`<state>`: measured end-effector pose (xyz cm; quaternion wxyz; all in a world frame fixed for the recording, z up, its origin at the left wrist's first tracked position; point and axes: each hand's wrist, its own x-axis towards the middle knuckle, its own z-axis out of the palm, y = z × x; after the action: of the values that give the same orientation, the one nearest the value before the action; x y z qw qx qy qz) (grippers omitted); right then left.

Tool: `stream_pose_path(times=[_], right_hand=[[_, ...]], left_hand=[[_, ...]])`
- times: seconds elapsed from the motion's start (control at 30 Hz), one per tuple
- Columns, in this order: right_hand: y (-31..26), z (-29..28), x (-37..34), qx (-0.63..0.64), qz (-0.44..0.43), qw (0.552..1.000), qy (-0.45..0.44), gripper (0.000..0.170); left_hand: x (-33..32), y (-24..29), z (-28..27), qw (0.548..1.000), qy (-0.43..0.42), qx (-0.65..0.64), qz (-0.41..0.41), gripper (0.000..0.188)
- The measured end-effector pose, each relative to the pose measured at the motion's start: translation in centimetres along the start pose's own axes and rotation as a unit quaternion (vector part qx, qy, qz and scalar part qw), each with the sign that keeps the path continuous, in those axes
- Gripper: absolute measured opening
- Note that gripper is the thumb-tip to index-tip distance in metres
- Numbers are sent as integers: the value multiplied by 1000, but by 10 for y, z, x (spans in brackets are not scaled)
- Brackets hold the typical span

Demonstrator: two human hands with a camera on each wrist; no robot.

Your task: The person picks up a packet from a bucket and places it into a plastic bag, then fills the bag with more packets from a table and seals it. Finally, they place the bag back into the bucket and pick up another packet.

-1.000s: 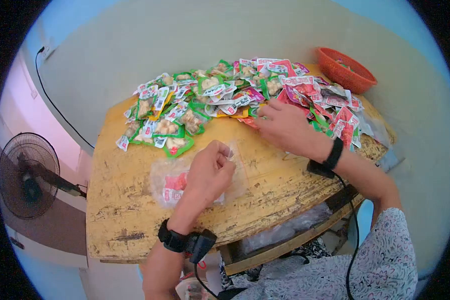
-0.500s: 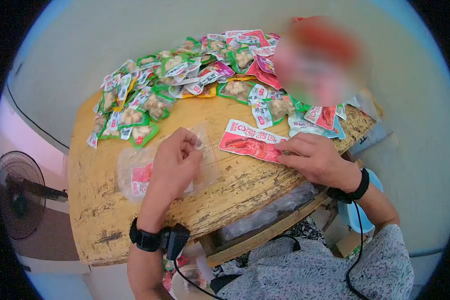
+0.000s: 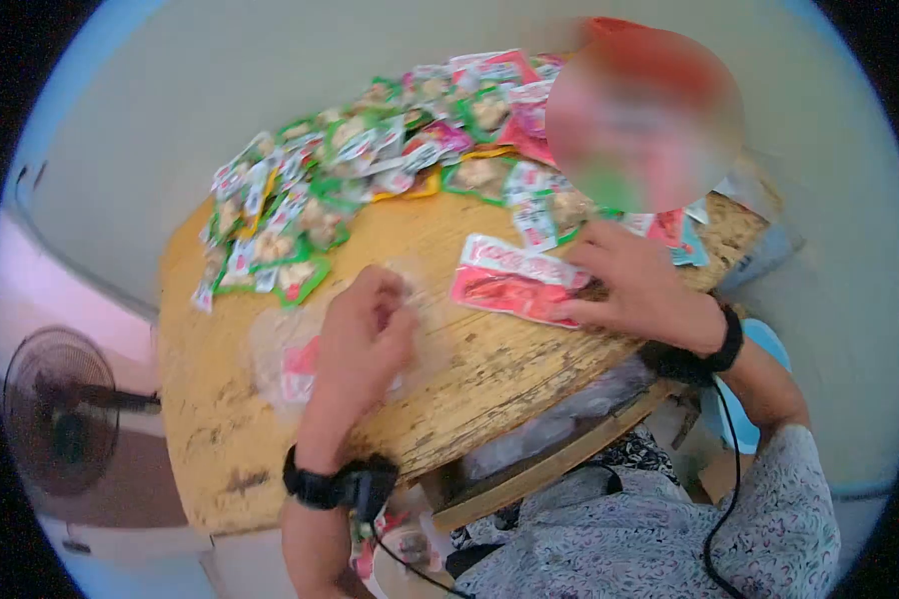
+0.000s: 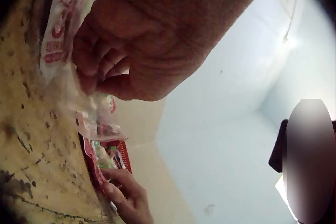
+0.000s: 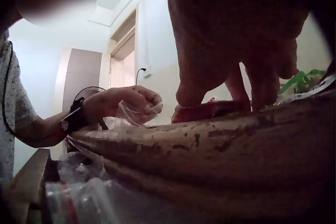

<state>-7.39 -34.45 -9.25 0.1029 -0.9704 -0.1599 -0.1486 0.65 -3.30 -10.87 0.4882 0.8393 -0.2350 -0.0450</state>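
My left hand pinches the edge of a clear plastic bag lying on the table. A red-and-white packet shows through that bag, partly hidden under my wrist. In the left wrist view, thin film runs out from between my thumb and fingers. To the right, my right hand grips the right end of another red-and-white snack packet, which lies printed side up. The right wrist view shows my thumb and fingers down around this packet, close to the table's edge.
A long heap of snack packets, many green-edged, spreads along the back of the worn yellow table. A red basket is mostly blurred behind it. Below the front edge, an open drawer holds clear plastic. A fan stands left.
My right hand has come from the heap toward the table's near right edge, bringing a red-and-white packet with it. My left hand has stayed at the clear bag. The head view has shifted.
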Motion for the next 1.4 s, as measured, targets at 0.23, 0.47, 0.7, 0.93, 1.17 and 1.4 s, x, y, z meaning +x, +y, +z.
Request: stream_pose_path(times=[0.23, 0.47, 0.7, 0.93, 1.17, 1.4], right_hand=[[-15, 7, 2, 102, 35, 994, 24, 51], [-23, 14, 6, 287, 180, 941, -3, 40], [-27, 25, 3, 397, 159, 902, 59, 33], [-19, 14, -1, 529, 267, 805, -33, 27], [-48, -29, -13, 585, 288, 677, -342, 23], [-12, -11, 18, 436, 119, 876, -165, 19]], left_hand=[[-9, 8, 18, 960, 57, 265, 64, 26], [-14, 20, 14, 963, 18, 258, 81, 36], [-15, 17, 18, 962, 26, 258, 84, 24], [-9, 10, 17, 970, 51, 224, 76, 16], [-8, 12, 14, 976, 54, 205, 59, 14], [-8, 11, 13, 976, 41, 208, 47, 14]])
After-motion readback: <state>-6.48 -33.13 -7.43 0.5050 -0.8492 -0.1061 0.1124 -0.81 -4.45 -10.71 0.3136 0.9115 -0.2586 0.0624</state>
